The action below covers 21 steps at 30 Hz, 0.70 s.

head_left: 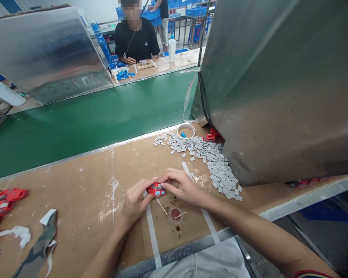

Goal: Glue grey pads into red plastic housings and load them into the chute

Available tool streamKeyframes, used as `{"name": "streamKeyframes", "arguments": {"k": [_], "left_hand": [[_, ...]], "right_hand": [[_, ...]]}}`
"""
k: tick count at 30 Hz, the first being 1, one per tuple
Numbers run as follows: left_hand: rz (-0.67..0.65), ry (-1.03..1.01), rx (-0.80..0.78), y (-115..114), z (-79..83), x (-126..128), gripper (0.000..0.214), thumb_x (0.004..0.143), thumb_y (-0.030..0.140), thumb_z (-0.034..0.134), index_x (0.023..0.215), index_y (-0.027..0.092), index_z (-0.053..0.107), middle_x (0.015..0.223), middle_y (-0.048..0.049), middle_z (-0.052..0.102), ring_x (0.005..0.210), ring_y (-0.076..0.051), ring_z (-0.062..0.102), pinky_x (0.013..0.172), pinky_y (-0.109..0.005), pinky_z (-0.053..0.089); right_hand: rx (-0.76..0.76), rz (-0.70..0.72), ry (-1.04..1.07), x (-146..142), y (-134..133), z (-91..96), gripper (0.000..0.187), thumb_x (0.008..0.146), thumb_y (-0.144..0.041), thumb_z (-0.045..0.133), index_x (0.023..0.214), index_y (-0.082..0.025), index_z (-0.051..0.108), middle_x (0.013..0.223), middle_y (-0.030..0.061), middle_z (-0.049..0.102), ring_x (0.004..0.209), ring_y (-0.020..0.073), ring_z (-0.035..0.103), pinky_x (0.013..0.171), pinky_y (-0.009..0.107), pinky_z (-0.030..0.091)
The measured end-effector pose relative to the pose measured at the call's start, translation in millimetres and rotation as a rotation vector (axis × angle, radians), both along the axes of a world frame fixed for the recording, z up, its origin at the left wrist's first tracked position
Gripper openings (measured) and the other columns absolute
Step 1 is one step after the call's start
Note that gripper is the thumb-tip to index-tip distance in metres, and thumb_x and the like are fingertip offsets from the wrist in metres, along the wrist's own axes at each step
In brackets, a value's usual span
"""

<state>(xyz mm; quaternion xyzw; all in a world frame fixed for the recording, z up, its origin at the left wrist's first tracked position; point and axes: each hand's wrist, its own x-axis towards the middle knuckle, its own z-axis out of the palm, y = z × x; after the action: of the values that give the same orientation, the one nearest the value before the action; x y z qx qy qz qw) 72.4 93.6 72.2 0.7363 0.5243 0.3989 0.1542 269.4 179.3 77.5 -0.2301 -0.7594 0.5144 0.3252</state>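
Note:
A small red toy car shell [156, 189] with grey and pale patches is held above the bench, between my two hands. My left hand [135, 199] is closed round its left end, thumb below and fingers on top. The bent fingers and thumb of my right hand [181, 186] pinch at the shell's upper right end; whether a small piece is between those fingertips is hidden. Just below, a cotton swab or thin stick [162, 207] lies on the bench. Beside it stands a small clear cup [176, 215] of reddish liquid with another stick in it.
Small grey rectangular pieces [220, 170] are heaped at right, beside a tape roll [186, 131] and a metal panel [278, 96]. Red shells [2, 204] and a camouflage strip [42, 243] lie left. Beyond the green belt [89, 119] a person [137, 38] sits near a white bottle [172, 49].

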Motion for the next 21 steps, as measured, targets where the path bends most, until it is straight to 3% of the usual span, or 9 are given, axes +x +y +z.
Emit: {"name": "streamKeyframes", "arguments": {"k": [5, 13, 16, 21], "left_hand": [[0.007, 0.055, 0.027, -0.3, 0.3, -1.5, 0.025, 0.09, 0.016, 0.064, 0.115, 0.018, 0.066, 0.094, -0.009, 0.075, 0.083, -0.019, 0.07, 0.073, -0.027, 0.056], [-0.024, 0.037, -0.081, -2.9, 6.1, -0.2, 0.016, 0.089, 0.012, 0.061, 0.103, 0.016, 0.067, 0.08, -0.0034, 0.067, 0.07, -0.015, 0.062, 0.064, -0.024, 0.051], [-0.041, 0.064, -0.042, -2.8, 6.6, -0.2, 0.018, 0.09, 0.012, 0.059, 0.105, 0.017, 0.068, 0.082, -0.0043, 0.068, 0.072, -0.015, 0.064, 0.065, -0.023, 0.052], [-0.028, 0.199, 0.158, -0.6, 5.6, 1.3, 0.023, 0.093, 0.008, 0.053, 0.108, 0.017, 0.068, 0.092, -0.0076, 0.07, 0.081, -0.015, 0.067, 0.071, -0.023, 0.054]], "right_hand": [[0.061, 0.001, -0.017, 0.5, -1.9, -1.4, 0.008, 0.093, -0.016, 0.058, 0.091, -0.016, 0.066, 0.089, 0.0055, 0.065, 0.082, 0.0163, 0.061, 0.073, 0.027, 0.048], [0.344, 0.124, -0.058, -0.2, -2.6, -1.6, 0.019, 0.096, -0.01, 0.045, 0.08, -0.017, 0.052, 0.082, 0.0042, 0.053, 0.074, 0.0157, 0.048, 0.066, 0.027, 0.038], [0.222, 0.129, -0.019, -0.7, -2.2, -0.8, 0.017, 0.095, -0.012, 0.048, 0.079, -0.017, 0.052, 0.081, 0.0033, 0.052, 0.074, 0.0151, 0.049, 0.068, 0.027, 0.038], [-0.241, 0.166, 0.025, -1.8, 2.0, -7.2, 0.01, 0.092, -0.024, 0.059, 0.089, -0.015, 0.062, 0.092, 0.0037, 0.053, 0.078, 0.0132, 0.054, 0.067, 0.025, 0.043]]}}
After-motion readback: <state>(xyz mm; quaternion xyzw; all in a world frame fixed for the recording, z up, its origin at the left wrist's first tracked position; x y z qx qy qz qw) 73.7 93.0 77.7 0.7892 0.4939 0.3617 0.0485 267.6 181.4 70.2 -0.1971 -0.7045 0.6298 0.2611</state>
